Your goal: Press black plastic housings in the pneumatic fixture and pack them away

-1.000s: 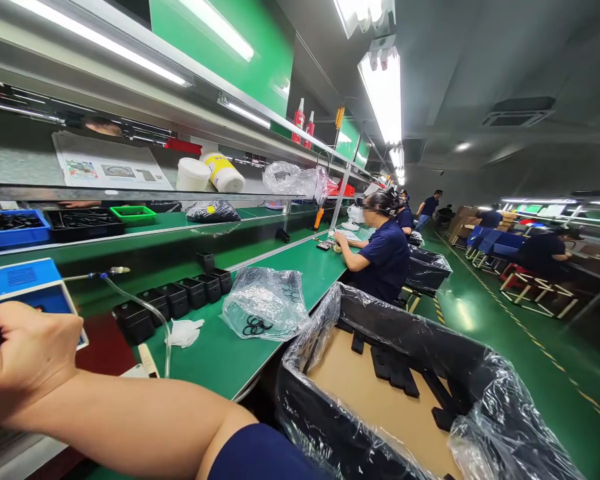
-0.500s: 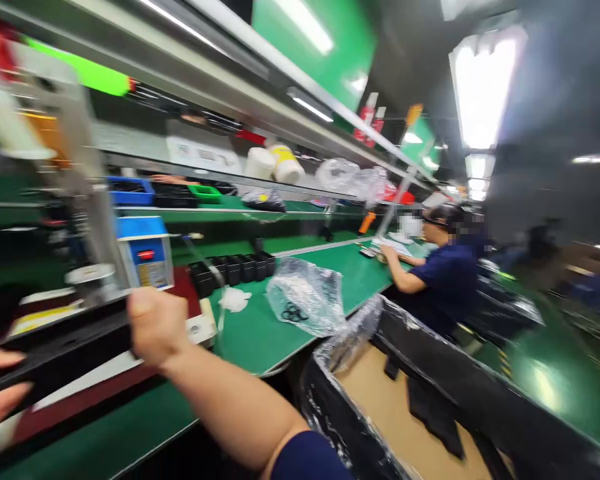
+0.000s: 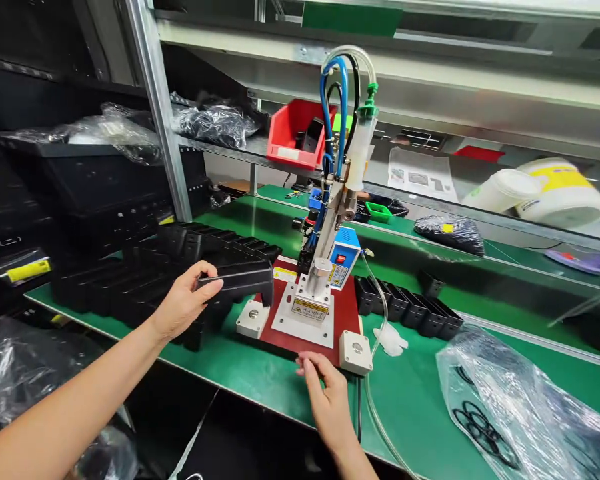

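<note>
My left hand [image 3: 187, 300] grips a long black plastic housing [image 3: 245, 277] by its near end. The housing is raised in front of the bench press [image 3: 320, 283], with its bent far end just left of the press head. My right hand [image 3: 327, 397] is near the bench's front edge, between the press base and me. Its thumb and fingertips come together; whether anything small is between them I cannot make out. White button boxes [image 3: 356, 352] sit at the front corners of the dark red base. A syringe [image 3: 360, 150] with a green cap is mounted on the press.
Rows of black housings [image 3: 125, 287] cover the bench at left. Right of the press stand several black blocks [image 3: 413, 307], a blue control box [image 3: 344, 257] and a clear bag [image 3: 525, 400] with black rings. A red bin [image 3: 295, 133] sits on the shelf above.
My view has swung left from the aisle and co-worker to the press. My right hand has left the black housing's end and come down before the press; my left hand still holds the housing.
</note>
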Tool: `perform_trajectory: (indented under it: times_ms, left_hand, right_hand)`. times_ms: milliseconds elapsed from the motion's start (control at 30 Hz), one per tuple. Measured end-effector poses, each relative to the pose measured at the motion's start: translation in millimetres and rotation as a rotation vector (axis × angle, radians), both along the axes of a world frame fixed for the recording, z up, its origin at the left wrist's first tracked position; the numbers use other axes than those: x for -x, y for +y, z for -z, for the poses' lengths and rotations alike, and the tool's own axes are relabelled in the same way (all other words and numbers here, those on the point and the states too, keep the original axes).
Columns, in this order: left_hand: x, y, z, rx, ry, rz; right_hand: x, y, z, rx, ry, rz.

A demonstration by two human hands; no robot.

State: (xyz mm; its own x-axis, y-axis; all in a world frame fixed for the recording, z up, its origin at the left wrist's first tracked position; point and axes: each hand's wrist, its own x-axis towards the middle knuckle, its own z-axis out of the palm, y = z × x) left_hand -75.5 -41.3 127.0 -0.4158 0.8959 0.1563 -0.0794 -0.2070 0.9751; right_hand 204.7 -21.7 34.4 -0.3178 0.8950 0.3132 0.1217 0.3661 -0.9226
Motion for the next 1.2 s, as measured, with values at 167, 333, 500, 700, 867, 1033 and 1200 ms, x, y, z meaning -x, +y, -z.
perform_trajectory:
  times_ms: [167,333,500,700,867,1033,1200]
  left_hand:
    - [-13.8,-7.3,14.3,0.077,0.099,0.453]
    - [-41.0,-0.2,17.7,0.134,0.072,0.604]
    - [-87.5,-6.4,23.4,0.159,-0.128,0.440]
    - [-120.6,-29.9,29.8,0.255,-0.205,0.322]
    - [-100.5,-21.6,25.1,0.320,-0.226,0.100]
    - [-44.2,34.6,2.5,0.188,-0.071,-0.114]
    - [-0.7,127.4,-29.4,0.246,0.078,-0.206]
  right_hand:
    - [7.5,-11.2,-23.1,0.249,0.176,-0.419]
    - [8.7,-22.5,-38.2,0.213,0.201,-0.301]
    - [8.5,-13.3,-31.8,-0.292,-0.045,0.168]
    - [30.9,-7.1,-20.4,-0.882,-0.373,0.343]
    - [29.9,-18.8,-18.0,-0.790,-0.319,0.201]
    - [-1.6,-32.7,21.9,-0.653,-0.359,0.240]
    - [-4.0,-27.8,82.3,-0.738,-0.440,0.478]
